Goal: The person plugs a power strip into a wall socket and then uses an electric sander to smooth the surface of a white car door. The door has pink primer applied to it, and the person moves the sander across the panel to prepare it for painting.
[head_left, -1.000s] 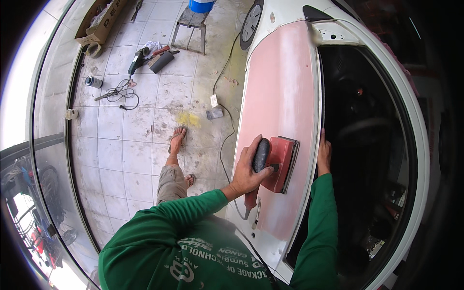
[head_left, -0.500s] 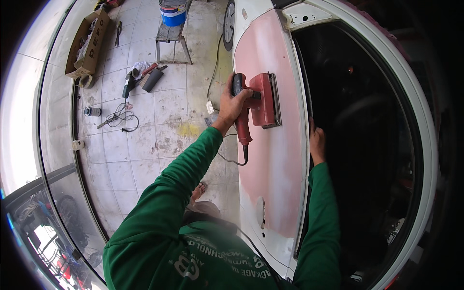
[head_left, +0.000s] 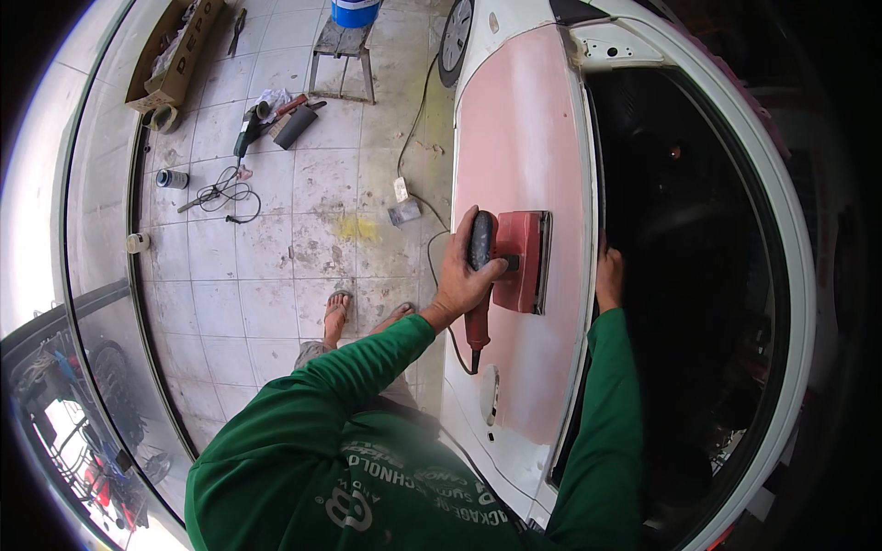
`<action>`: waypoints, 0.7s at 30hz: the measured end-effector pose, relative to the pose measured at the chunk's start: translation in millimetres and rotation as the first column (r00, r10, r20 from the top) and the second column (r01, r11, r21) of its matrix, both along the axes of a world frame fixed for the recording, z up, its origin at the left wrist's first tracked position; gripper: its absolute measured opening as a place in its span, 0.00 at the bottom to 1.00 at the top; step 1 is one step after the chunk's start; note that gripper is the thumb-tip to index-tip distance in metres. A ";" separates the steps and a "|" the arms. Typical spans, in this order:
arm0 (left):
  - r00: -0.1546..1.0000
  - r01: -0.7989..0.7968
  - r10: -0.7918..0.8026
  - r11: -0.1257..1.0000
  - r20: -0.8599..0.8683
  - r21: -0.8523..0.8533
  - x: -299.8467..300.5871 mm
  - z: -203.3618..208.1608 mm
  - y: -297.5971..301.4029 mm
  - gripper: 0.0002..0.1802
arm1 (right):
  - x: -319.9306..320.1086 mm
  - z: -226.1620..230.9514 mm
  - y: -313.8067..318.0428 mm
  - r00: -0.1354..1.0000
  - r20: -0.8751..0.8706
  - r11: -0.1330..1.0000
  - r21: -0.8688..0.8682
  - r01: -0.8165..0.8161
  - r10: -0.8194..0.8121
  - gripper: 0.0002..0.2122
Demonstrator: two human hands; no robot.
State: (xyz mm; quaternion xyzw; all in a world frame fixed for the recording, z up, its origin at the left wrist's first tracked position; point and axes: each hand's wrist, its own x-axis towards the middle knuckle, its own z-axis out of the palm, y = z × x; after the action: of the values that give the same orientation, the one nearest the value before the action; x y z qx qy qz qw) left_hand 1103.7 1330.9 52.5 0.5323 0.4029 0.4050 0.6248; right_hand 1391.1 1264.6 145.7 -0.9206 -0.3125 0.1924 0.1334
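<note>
My left hand point(head_left: 467, 283) is wrapped round the grip of a red and black electric sander point(head_left: 517, 266). The sander's pad faces the outer panel of a white car door point(head_left: 459, 387), over a broad pink area of filler or primer with pale streaks. From the sander's lower end runs a dark cord. At the door's inner upper edge, beside the dark window opening, rests my right hand point(head_left: 609, 279). It appears to grip that edge, though some of its fingers are hidden. Nearer to me on the same panel is the door-handle recess point(head_left: 490, 395).
On the tiled floor at left lie a corded angle grinder point(head_left: 248, 131), a dark cylinder point(head_left: 295, 128) and a can point(head_left: 172, 179). Farther off stand a stool point(head_left: 342, 40) bearing a blue bucket point(head_left: 355, 12) and a cardboard box point(head_left: 175, 55). The sander's cord trails past a grey block point(head_left: 404, 213).
My left hand has brought the sander nearer to me along the panel, closer to the handle recess. My right hand stays at the door edge. The view has shifted, and both feet now show.
</note>
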 end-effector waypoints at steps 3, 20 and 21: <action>0.996 0.088 -0.089 0.995 -0.023 -0.045 -21.9 24.5 -42.4 0.57 | 20.4 -16.7 -16.1 0.999 0.050 1.000 0.015 0.002 -0.003 0.43; 0.998 -0.044 0.053 0.976 0.037 -0.211 41.4 -13.3 125.1 0.54 | 32.5 -25.6 -15.6 1.000 0.018 0.999 0.039 -0.018 0.017 0.42; 0.996 -0.026 0.046 0.970 0.080 -0.242 45.2 -11.8 135.0 0.54 | 36.0 -28.2 -19.1 1.000 0.027 0.999 0.044 -0.001 0.000 0.43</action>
State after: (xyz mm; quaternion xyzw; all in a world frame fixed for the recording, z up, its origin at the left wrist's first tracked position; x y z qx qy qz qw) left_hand 1149.0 1465.9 40.7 0.4276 0.4315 0.3868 0.6938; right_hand 1427.0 1245.5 117.4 -0.9198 -0.3187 0.1732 0.1494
